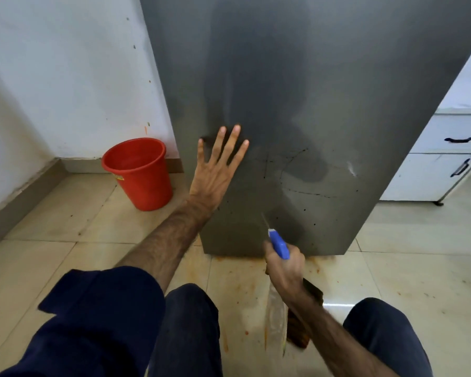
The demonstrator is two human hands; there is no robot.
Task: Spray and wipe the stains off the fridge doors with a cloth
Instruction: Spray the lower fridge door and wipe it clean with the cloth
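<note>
A red bucket [139, 172] is standing on the tiled floor [52, 227] at the far left, near the white wall [65, 77] and just beside the left edge of the grey fridge door [297, 104]. To its right, the left hand [215, 172] is pressing flat against the lower part of the door, its grip wide apart with the fingers [235, 137] spreading upward, holding nothing. Its forearm is reaching out of a rolled dark blue sleeve [98, 317]. The door is showing dark specks and thin curved streaks [291, 170] in its lower half, right of the left hand. Below them, the right hand [284, 268] is wrapping its grip around a spray bottle [278, 317], whose blue nozzle head [279, 243] is pointing up at the door's bottom area, close to it. A brownish cloth [302, 322] is hanging under the same wrist, blurred, so whether the hand is also clamping it cannot be told. Orange smears [239, 281] are lying on the floor beneath the door. At the far right, a white cabinet [433, 172] with black handles is standing beside the fridge.
</note>
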